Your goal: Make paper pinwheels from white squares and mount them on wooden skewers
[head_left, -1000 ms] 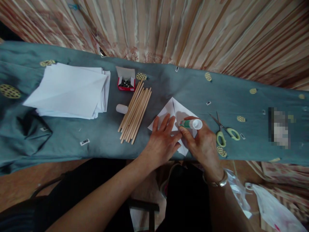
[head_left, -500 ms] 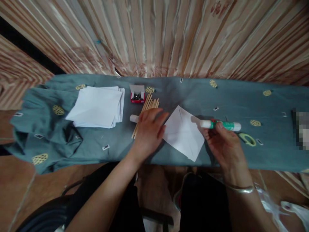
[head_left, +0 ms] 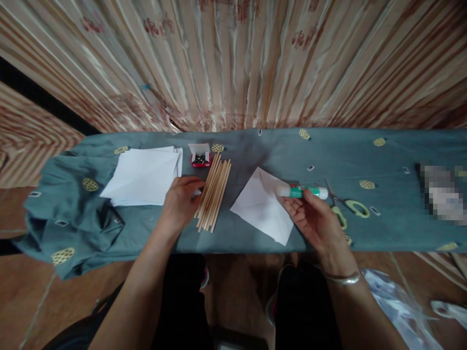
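My left hand (head_left: 178,201) is curled around a small white cap (head_left: 197,192) on the cloth, its thumb and fingers on either side and most of the cap hidden. Just right of those fingertips lies a bundle of wooden sticks (head_left: 214,197). In my right hand (head_left: 315,216) a green and white glue stick (head_left: 301,192) is held level, its white end pointing left. Under and left of the glue stick is a folded white sheet of paper (head_left: 260,209), flat on the cloth with a crease near its top corner.
A stack of white paper (head_left: 142,175) lies on the left of the green cloth (head_left: 251,148). Behind the sticks is an open red box of small metal pieces (head_left: 200,158). Green-handled scissors (head_left: 357,208) lie beside my right hand. A blurred-out item (head_left: 443,194) sits far right.
My left hand has moved left, off the sticks and onto the white cap. My right hand still holds the glue stick. The view has shifted, and more of the scissors shows.
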A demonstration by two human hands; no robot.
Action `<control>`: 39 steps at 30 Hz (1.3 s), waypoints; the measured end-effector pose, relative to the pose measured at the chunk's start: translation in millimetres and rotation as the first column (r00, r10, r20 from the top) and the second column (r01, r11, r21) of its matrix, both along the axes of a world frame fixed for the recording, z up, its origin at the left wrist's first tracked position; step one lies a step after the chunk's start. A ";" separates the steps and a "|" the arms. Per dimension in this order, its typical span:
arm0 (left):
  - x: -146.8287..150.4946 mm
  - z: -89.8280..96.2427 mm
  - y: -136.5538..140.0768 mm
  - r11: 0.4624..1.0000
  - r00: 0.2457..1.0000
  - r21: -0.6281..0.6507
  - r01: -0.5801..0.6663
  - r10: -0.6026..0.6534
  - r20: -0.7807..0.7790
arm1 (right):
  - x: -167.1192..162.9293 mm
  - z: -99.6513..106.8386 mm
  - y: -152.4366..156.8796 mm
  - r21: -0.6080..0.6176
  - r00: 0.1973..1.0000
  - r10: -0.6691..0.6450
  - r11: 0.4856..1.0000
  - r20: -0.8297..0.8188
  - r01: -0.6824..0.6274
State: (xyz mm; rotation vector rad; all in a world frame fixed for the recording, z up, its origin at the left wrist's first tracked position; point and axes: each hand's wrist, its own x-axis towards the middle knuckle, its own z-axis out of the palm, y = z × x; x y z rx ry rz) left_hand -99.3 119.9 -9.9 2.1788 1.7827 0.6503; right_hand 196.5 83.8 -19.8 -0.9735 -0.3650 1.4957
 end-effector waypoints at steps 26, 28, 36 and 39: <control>97.3 24.3 -18.7 0.794 -0.215 -0.494 0.355 0.583 0.783 | -36.4 11.4 -18.3 0.060 0.982 0.155 0.987 -0.109 -0.149; 98.4 23.6 -21.0 0.787 -0.211 -0.494 0.370 0.589 0.780 | -40.3 13.5 -18.3 0.072 0.983 0.154 0.987 -0.102 -0.147; 103.9 33.9 -24.0 0.834 -0.336 -0.504 0.225 0.552 0.763 | -42.1 20.5 -24.2 0.065 0.980 0.174 0.984 -0.097 -0.168; 106.0 36.8 -25.9 0.825 -0.375 -0.526 0.205 0.563 0.736 | -42.4 22.1 -27.1 0.048 0.979 0.180 0.983 -0.098 -0.176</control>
